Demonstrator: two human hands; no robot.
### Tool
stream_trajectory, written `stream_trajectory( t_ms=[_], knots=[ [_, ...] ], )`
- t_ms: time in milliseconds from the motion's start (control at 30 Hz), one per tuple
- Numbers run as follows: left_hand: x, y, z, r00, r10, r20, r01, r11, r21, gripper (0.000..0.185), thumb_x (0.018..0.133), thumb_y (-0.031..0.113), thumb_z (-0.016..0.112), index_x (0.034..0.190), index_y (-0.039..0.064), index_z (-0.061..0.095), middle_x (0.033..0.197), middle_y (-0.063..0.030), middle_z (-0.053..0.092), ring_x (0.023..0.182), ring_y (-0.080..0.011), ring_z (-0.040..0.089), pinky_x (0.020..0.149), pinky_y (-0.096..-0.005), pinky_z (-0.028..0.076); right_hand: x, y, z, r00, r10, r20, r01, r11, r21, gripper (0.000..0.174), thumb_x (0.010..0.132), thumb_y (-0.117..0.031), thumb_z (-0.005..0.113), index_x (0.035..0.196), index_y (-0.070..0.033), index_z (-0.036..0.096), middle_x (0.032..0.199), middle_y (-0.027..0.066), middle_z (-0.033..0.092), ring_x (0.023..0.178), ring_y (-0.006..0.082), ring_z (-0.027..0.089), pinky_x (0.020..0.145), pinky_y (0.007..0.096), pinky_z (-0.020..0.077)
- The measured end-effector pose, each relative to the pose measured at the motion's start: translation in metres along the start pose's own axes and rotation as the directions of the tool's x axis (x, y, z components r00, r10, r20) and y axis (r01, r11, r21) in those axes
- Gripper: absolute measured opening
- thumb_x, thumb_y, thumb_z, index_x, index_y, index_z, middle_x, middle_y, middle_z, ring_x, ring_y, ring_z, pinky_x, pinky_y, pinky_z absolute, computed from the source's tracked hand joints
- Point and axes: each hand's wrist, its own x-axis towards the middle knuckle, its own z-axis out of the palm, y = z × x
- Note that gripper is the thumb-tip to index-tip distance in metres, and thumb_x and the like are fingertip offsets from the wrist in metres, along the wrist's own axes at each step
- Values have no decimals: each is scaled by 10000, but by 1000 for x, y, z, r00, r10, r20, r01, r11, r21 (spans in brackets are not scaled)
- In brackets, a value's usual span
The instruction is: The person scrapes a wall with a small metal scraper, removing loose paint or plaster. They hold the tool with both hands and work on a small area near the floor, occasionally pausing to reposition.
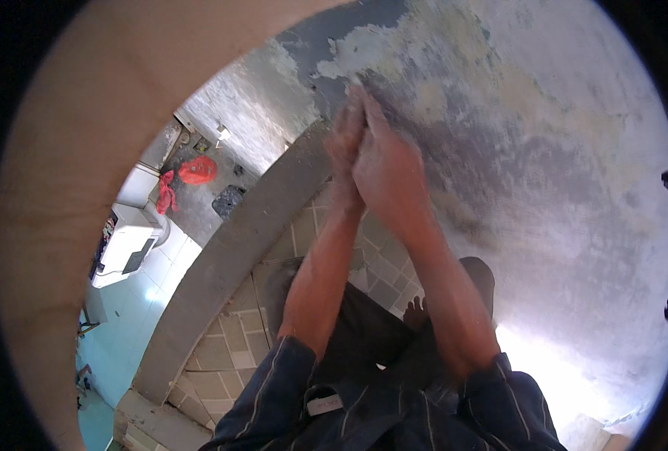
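Note:
My left hand (345, 132) and my right hand (393, 166) are close together, fingers pointing up the picture against a worn wall (480, 141). Pale dust covers the fingers, and both hands are blurred. Something small and whitish shows at the fingertips; whether it is a tool's edge or part of the wall, I cannot tell. Any object between the palms is hidden. Around the fingertips, flaking pale paint (362, 51) borders a bare grey patch (325, 84).
A grey ledge (215, 270) runs diagonally along the left of a tiled floor (238, 338), where my bare foot (415, 313) shows. Beyond and below lie a red plastic bag (198, 169), a black container (228, 200) and a white appliance (128, 245). A blurred tan band (57, 169) blocks the left side.

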Motion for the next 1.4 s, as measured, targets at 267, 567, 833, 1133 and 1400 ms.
stream_trajectory(
  t_ms=[267, 567, 833, 1133, 1400],
  knots=[
    [-3, -4, 4, 998, 42, -37, -39, 997, 74, 590, 937, 125, 700, 1503, 28, 566, 1109, -199, 706, 854, -347, 716, 620, -421, 558, 4, -3, 4, 999, -42, -31, 40, 998, -57, 571, 1003, -80, 514, 1569, -22, 458, 972, 324, 701, 926, 501, 701, 846, 568, 531],
    [-6, 1, -2, 992, -61, 114, 54, 997, 59, 617, 944, 111, 687, 1539, 54, 533, 1145, -163, 696, 931, -325, 715, 642, -403, 566, -9, -11, 1, 999, 39, -25, -41, 998, -47, 577, 1019, -118, 514, 1583, -18, 441, 968, 327, 701, 906, 510, 700, 803, 545, 534],
    [-13, 3, 11, 999, 1, 37, -3, 999, 39, 628, 959, 102, 669, 1564, 83, 499, 1358, -137, 680, 1139, -356, 716, 794, -413, 637, -10, 3, -8, 1000, 23, -13, -24, 992, -121, 537, 1027, -117, 528, 1552, -12, 488, 996, 332, 700, 941, 509, 704, 824, 553, 539],
    [-15, 1, 16, 999, 42, 19, -43, 996, 82, 601, 962, 101, 664, 1541, 49, 512, 1311, -171, 677, 1075, -384, 718, 767, -439, 627, -11, 15, -8, 1000, -7, -29, 6, 999, -50, 497, 1033, -114, 516, 1520, -18, 535, 1016, 332, 703, 966, 519, 694, 835, 563, 538],
    [-6, 1, 11, 996, -63, 59, 55, 990, 127, 584, 974, 106, 671, 1529, 14, 513, 1242, -174, 696, 1059, -367, 725, 771, -430, 622, 7, 4, -7, 995, -91, 35, 94, 992, -79, 533, 998, -94, 507, 1526, -25, 532, 1033, 328, 708, 987, 520, 695, 860, 561, 537]
  ],
)
